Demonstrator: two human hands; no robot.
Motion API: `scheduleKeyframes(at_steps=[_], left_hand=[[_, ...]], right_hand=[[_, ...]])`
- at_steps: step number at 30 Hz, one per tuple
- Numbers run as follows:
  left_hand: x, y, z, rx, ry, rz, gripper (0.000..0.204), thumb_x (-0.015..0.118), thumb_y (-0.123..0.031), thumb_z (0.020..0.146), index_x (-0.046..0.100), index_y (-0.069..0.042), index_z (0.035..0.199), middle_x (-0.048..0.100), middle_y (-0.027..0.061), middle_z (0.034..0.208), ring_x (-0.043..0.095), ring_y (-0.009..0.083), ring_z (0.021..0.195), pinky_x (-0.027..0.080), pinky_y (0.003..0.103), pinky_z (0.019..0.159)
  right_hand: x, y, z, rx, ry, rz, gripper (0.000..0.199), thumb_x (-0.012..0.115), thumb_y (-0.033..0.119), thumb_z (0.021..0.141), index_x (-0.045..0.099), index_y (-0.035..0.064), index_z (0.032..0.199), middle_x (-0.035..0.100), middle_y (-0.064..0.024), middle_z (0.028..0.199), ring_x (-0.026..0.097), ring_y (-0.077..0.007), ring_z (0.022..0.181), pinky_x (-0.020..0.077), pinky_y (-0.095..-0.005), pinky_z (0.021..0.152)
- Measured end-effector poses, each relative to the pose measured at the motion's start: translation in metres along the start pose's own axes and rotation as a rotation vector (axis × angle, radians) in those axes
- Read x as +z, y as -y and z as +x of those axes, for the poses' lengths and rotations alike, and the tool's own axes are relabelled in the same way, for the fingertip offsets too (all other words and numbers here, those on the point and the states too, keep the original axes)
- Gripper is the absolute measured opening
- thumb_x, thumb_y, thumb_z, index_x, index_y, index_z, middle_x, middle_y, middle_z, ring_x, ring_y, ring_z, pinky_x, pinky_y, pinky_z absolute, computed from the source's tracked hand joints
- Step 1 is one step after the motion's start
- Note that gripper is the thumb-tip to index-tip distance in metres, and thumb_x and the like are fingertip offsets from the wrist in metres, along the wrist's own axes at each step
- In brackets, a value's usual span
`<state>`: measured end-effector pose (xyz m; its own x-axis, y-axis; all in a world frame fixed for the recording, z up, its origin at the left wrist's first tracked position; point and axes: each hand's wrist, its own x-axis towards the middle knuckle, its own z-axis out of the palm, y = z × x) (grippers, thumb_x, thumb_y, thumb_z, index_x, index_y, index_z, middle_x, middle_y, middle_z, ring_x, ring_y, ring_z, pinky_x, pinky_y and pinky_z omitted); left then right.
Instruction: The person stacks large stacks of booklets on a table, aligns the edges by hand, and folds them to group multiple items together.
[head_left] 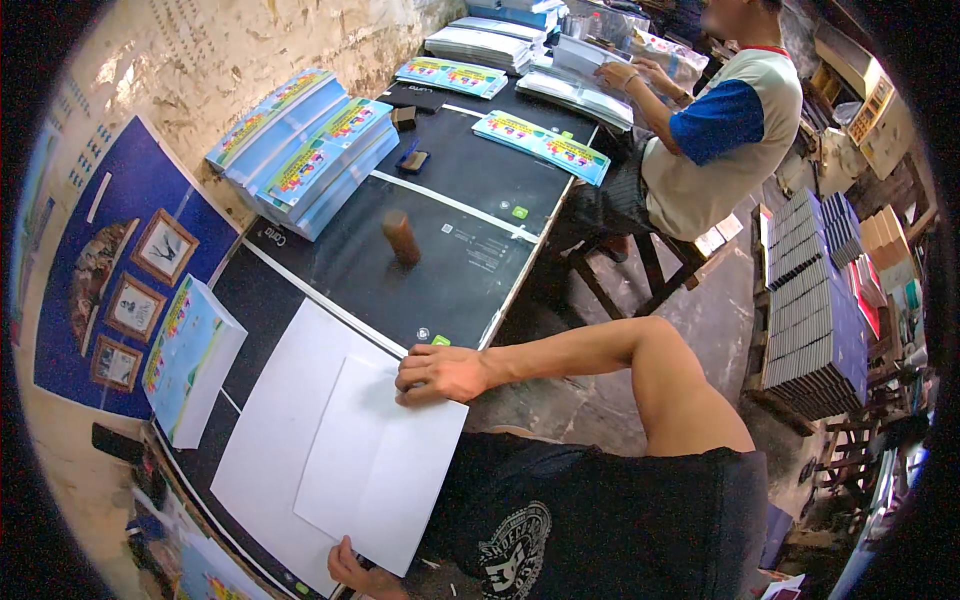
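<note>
Bench (350, 285), black-topped, with a large white sheet (265, 400) flat across its near end and a smaller white sheet (380, 460) on top. On the smaller sheet's upper edge, close to the bench's person-side edge, the right hand (437, 376), fingers curled into a loose fist. At the lower edge of the paper, the left hand (352, 568), thumb near the margin; impossible to make out whether gripping. By the near wall-side corner, a stack of blue booklets (200, 365); farther along that edge, taller booklet stacks (315, 160). Mid-bench, a brown cylinder (402, 240). Along the person-side edge, farther off, printed covers (540, 143). Toward the far end, a co-worker's hands (617, 75) among white paper stacks (575, 98).
</note>
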<state>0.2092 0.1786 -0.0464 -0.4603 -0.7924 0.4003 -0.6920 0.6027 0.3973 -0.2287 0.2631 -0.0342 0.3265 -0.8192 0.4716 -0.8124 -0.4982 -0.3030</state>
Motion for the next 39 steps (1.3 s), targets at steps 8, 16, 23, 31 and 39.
scheduleKeyframes(at_steps=[8, 16, 23, 31, 39], left_hand=[[0.006, -0.004, 0.01, -0.03, -0.027, 0.044, 0.061, 0.065, -0.06, 0.09, 0.074, -0.005, 0.113, 0.061, 0.0195, 0.12, 0.056, 0.0372, 0.109, 0.048, 0.049, 0.092], [0.016, 0.031, 0.006, 0.008, -0.042, -0.048, 0.061, 0.062, -0.065, 0.092, 0.075, -0.008, 0.109, 0.061, 0.0183, 0.12, 0.057, 0.0361, 0.11, 0.049, 0.049, 0.091], [0.007, 0.043, -0.003, 0.032, 0.124, 0.061, 0.042, 0.068, -0.037, 0.092, 0.065, -0.003, 0.116, 0.057, 0.0195, 0.126, 0.049, 0.0389, 0.122, 0.038, 0.053, 0.101], [-0.002, 0.022, 0.02, 0.073, 0.203, 0.107, 0.045, 0.072, -0.033, 0.088, 0.059, -0.008, 0.122, 0.053, 0.0128, 0.119, 0.049, 0.0326, 0.116, 0.034, 0.049, 0.102], [-0.001, 0.022, 0.019, 0.029, 0.218, 0.084, 0.045, 0.071, -0.04, 0.087, 0.062, -0.008, 0.118, 0.053, 0.0112, 0.117, 0.051, 0.0318, 0.114, 0.034, 0.049, 0.102]], right_hand=[[-0.002, -0.001, 0.002, 0.018, -0.015, -0.016, 0.039, 0.056, 0.019, 0.085, 0.064, 0.006, 0.121, 0.059, -0.0092, 0.115, 0.056, -0.0269, 0.113, 0.0413, -0.044, 0.098], [-0.003, 0.001, 0.007, 0.067, 0.04, 0.02, 0.042, 0.057, 0.02, 0.082, 0.063, 0.0082, 0.122, 0.058, -0.0083, 0.117, 0.055, -0.0269, 0.116, 0.0406, -0.0443, 0.1], [0.006, -0.008, 0.006, 0.079, -0.016, 0.045, 0.036, 0.058, 0.019, 0.088, 0.068, 0.0061, 0.12, 0.063, -0.0106, 0.113, 0.06, -0.0288, 0.109, 0.0472, -0.044, 0.093], [-0.004, -0.007, 0.01, 0.199, 0.045, 0.041, 0.049, 0.056, 0.01, 0.089, 0.059, 0.0054, 0.138, 0.062, -0.011, 0.116, 0.059, -0.0292, 0.108, 0.0442, -0.0423, 0.094], [-0.007, -0.004, 0.022, 0.293, 0.075, 0.127, 0.056, 0.054, 0.004, 0.087, 0.053, 0.0036, 0.144, 0.063, -0.0119, 0.113, 0.058, -0.0312, 0.105, 0.0445, -0.0417, 0.094]])
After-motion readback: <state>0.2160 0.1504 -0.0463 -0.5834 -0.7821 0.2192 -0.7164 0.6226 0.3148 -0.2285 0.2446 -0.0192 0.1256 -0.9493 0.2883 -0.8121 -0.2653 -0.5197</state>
